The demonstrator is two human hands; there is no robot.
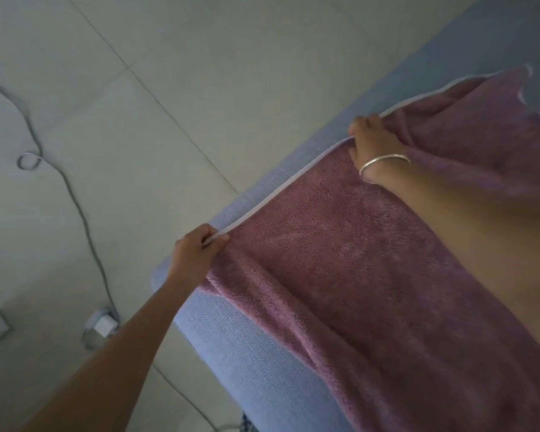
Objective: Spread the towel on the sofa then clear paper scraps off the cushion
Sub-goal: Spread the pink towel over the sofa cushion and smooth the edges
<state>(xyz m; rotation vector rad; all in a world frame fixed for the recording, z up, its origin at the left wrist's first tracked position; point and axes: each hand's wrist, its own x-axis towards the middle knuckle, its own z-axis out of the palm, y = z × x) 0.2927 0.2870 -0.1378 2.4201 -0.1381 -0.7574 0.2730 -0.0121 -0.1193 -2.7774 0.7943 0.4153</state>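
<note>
Pale tiled floor (138, 88) fills the view from seven round to twelve o'clock. The blue sofa (247, 353) cuts diagonally from six o'clock up to one. Over it lies the pink towel (340, 244), covering the cushion from the centre out to four o'clock, rumpled in folds at two and at six, so the spreading looks only partly done. The left hand (197, 251), just below centre towards seven o'clock, pinches the pale trimmed edge between thumb and curled fingers. The right hand (374, 141), at two o'clock, has its fingers clenched on the same edge further along. With two grips on one hem, I'd judge the person is pulling it taut along the sofa's front. A silver bangle (384, 160) sits on the right wrist. A grey cable (75, 198) snakes down at nine o'clock to a white plug (105, 325) at eight. No paper scraps in sight.
</note>
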